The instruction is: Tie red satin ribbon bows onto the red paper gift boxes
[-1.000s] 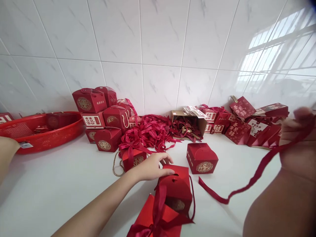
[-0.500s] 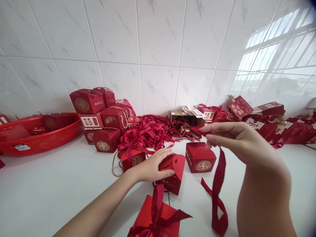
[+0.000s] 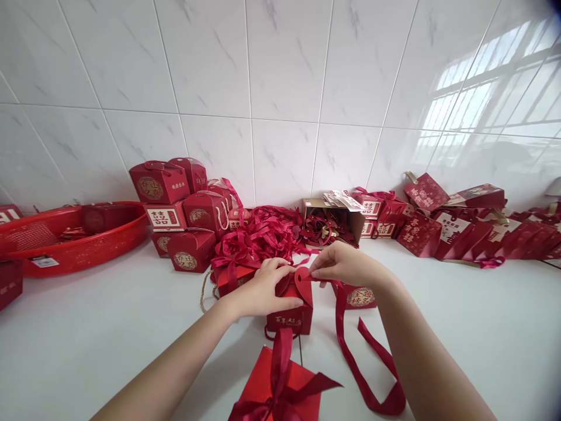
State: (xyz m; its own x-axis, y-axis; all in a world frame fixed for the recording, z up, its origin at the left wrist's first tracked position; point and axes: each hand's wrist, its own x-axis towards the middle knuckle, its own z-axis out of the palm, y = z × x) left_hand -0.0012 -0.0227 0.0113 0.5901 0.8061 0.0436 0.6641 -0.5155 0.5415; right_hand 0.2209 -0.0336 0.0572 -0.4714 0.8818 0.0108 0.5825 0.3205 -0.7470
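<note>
A red gift box [image 3: 290,321] with gold lettering stands upright on the white table. My left hand [image 3: 264,287] grips its top from the left, thumb across the front and fingers over the folded flaps. At the holed flap on the box's right side, my right hand [image 3: 346,266] pinches one end of a dark red ribbon [image 3: 350,356]. The rest of the ribbon trails down and loops on the table. I cannot tell whether its tip is in the hole. Nearest me lies a red box tied with a bow [image 3: 258,383].
Behind my hands are a heap of red ribbons [image 3: 274,231] and a cardboard box [image 3: 360,225] of small red pieces. A red plastic basket [image 3: 87,251] and stacked gift boxes [image 3: 193,251] stand left. Another box [image 3: 360,296] sits behind my right hand. Red packages [image 3: 460,234] line the right wall.
My right hand has moved left and down, bringing the ribbon end to the box's flap. The held box has turned and shifted slightly left, with my left hand still on it.
</note>
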